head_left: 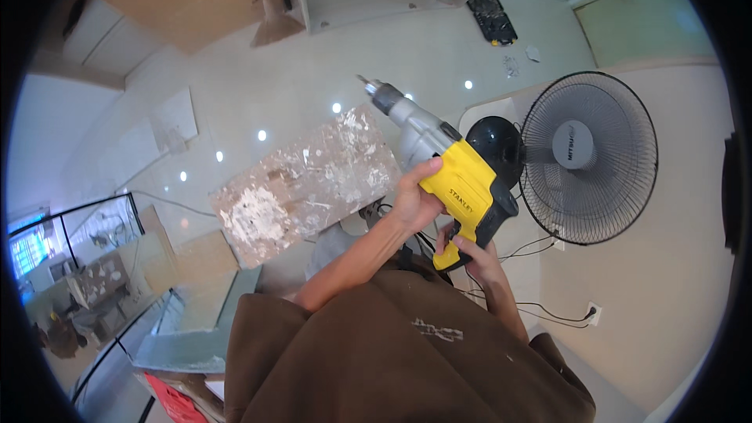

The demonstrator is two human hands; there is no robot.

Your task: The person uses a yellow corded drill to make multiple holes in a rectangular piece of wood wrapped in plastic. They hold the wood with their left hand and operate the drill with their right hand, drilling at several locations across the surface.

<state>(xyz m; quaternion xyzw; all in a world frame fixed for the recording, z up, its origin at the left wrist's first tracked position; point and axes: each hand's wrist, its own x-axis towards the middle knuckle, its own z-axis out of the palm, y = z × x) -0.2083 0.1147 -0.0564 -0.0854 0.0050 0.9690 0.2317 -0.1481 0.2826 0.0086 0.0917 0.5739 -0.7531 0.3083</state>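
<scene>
A yellow, grey and black power drill (460, 180) is held up in front of my body, tilted so its chuck (386, 98) points to the far left. A metal bit sticks out of the chuck. My left hand (417, 200) supports the drill body from its left side, with the thumb pressed on the yellow casing. Wrapped round the grip near the trigger is my right hand (476, 257). Some of its fingers are hidden behind the handle. Both hands are closed on the drill.
A paint-splattered board (313, 180) lies beyond my left arm. To the right stands a black fan (587, 157), close to the drill's rear. Cables run to a wall socket (594, 314). An open black tool case (492, 16) rests on the far floor. Black railing (66, 239) is at left.
</scene>
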